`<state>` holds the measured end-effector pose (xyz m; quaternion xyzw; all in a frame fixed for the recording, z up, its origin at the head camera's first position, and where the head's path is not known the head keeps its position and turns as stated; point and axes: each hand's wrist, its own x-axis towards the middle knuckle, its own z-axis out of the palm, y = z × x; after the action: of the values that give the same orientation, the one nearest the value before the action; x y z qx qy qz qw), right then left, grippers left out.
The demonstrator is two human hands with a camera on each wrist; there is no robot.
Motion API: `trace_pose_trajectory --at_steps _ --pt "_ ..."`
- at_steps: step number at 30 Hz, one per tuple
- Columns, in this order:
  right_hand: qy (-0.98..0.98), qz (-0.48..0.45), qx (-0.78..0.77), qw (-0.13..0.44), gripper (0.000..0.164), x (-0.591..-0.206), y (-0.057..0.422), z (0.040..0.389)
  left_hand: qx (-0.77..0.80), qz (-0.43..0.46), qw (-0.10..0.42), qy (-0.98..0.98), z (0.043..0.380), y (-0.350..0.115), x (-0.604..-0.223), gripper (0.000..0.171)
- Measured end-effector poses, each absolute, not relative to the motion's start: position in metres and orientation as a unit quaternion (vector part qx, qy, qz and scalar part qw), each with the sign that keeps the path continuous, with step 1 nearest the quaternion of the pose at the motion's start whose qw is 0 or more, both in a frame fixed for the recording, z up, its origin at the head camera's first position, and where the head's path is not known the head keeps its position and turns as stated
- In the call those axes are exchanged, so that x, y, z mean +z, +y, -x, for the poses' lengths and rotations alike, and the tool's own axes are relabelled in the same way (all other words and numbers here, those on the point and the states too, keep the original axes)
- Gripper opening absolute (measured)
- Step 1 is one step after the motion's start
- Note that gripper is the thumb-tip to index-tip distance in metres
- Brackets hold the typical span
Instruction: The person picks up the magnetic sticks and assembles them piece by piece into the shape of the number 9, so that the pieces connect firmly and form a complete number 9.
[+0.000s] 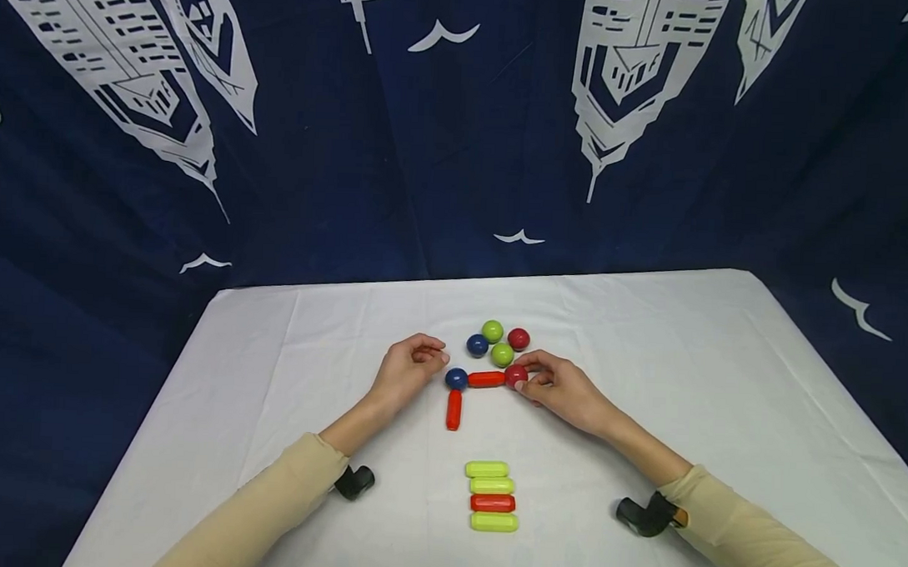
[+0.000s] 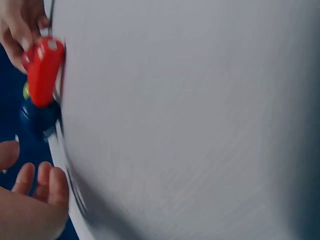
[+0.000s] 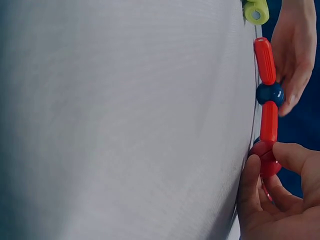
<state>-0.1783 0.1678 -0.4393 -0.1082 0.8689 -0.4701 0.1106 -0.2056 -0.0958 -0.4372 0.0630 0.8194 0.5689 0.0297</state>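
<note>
My right hand (image 1: 566, 392) pinches a red ball (image 1: 516, 376) between thumb and fingers. That ball sits at the right end of a red rod (image 1: 486, 379), whose other end meets a blue ball (image 1: 456, 379). From the blue ball a second red rod (image 1: 454, 410) points toward me, forming a corner. Just left of the blue ball, my left hand (image 1: 409, 365) holds nothing, its fingers loosely bent. In the right wrist view, thumb and fingertips close around the red ball (image 3: 266, 156), partly covering it. The left wrist view has the near rod (image 2: 45, 75) end-on.
Behind the corner piece lie two green balls (image 1: 492, 331), a loose red ball (image 1: 519, 339) and a loose blue ball (image 1: 478, 345). Nearer me, yellow-green rods (image 1: 492, 486) and one red rod (image 1: 493, 503) lie in a stack-like row. A white cloth covers the table (image 1: 270, 377).
</note>
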Motion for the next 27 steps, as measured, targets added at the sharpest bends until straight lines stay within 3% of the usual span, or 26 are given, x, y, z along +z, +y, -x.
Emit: trace_pose_trajectory --at_steps 14,27 --pt "0.869 0.102 -0.471 0.114 0.034 -0.442 0.168 0.179 0.604 -0.107 0.095 0.784 0.243 -0.082 -0.447 0.035" --pt "0.869 0.106 -0.47 0.112 0.035 -0.442 0.169 0.179 0.513 -0.135 0.09 0.843 0.246 -0.065 -0.444 0.031"
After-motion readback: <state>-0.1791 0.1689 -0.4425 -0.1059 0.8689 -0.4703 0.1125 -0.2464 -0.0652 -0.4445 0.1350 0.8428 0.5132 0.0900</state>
